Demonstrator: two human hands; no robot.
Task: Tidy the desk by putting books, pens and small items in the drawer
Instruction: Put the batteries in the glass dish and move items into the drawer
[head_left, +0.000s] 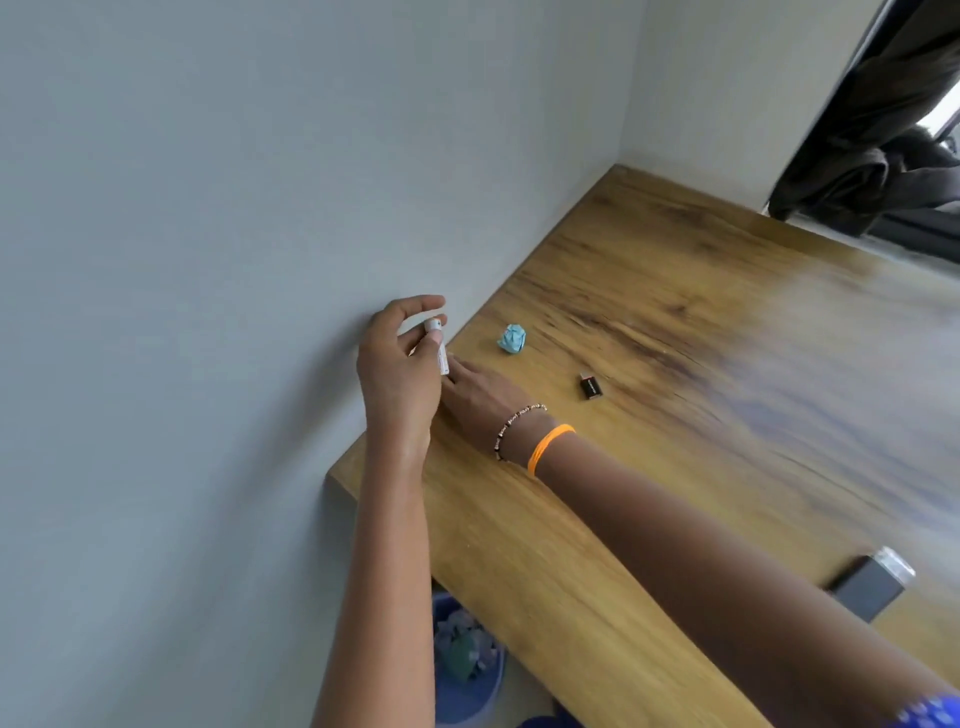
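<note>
At the left rear corner of the bench (649, 322), next to the wall, both hands work close together. The left hand (397, 379) is raised above the bench edge with its fingers (415, 306) pinching a small white tube (439, 345); the tube's capped end points up and its long axis runs roughly upright, tilted slightly. The right hand (480, 397) lies low on the bench just beside the left, palm down, and its fingers are hidden behind the left hand and the tube, so whether they are spread or closed cannot be told. A beaded bracelet (517, 428) and an orange band (548, 447) sit on the right wrist. Three loose items remain on the bench: a crumpled blue paper ball (512, 339) just right of the hands, a small black block (591, 387) further right, and a dark grey box (870, 584) with a shiny end, well apart near the front edge. The right hand is the nearer one to the paper ball and the block. No drawer is in view, so the tube is judged not yet stowed. A blue bin (467, 691) stands on the floor under the bench.
</note>
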